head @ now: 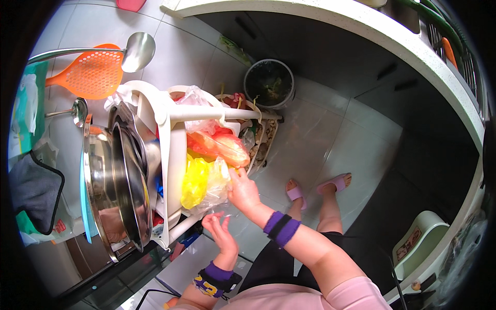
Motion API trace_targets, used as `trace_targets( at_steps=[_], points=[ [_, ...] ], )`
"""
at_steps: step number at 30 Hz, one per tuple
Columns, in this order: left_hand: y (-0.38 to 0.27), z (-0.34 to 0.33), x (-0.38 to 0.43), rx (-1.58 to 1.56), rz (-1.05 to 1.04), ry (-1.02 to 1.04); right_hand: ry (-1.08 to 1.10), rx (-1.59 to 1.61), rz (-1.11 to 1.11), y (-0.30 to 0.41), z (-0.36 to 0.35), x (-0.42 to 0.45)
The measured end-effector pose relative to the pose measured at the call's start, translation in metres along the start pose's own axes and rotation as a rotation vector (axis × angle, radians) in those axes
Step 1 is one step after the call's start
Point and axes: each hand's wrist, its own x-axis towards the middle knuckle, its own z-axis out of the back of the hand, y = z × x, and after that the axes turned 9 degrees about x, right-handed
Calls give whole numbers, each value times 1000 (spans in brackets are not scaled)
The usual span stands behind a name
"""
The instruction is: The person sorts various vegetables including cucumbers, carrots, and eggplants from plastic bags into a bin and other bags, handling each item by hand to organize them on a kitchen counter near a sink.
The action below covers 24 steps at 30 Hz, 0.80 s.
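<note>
My right hand (245, 190) is at a clear plastic bag (217, 184) on a shelf of a white plastic rack (176, 155); its fingertips are partly hidden against the bags, so its grip cannot be told. My left hand (221, 232) is just below the bag's lower edge, palm up, fingers spread and apparently holding nothing. Beside the clear bag lie a yellow plastic bag (193, 180) and a red plastic bag (221, 145). Steel basins (102, 174) stand tilted on the rack's top.
An orange skimmer (95, 71) and a steel ladle (138, 52) hang out over the rack's far side. A bucket (269, 83) holding dark contents stands on the tiled floor. Dark cabinets under a pale countertop (348, 23) curve round the right. A grey cloth (35, 190) lies left.
</note>
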Motion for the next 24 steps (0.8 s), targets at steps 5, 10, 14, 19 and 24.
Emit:
trace_targets(
  at_steps=[5, 10, 14, 19, 24],
  points=[
    [-13, -12, 30, 286, -644, 153, 156, 121, 139, -16, -19, -2],
    [15, -4, 131, 250, -464, 1, 301, 49, 343, 9, 26, -2],
    [-15, -17, 130, 265, -225, 6, -256, 27, 338, 10, 48, 26],
    [3, -6, 95, 533, -557, -139, -143, 134, 244, -17, 16, 39],
    [-5, -1, 66, 760, -971, -203, 134, 264, 322, -22, -12, 23]
  ],
)
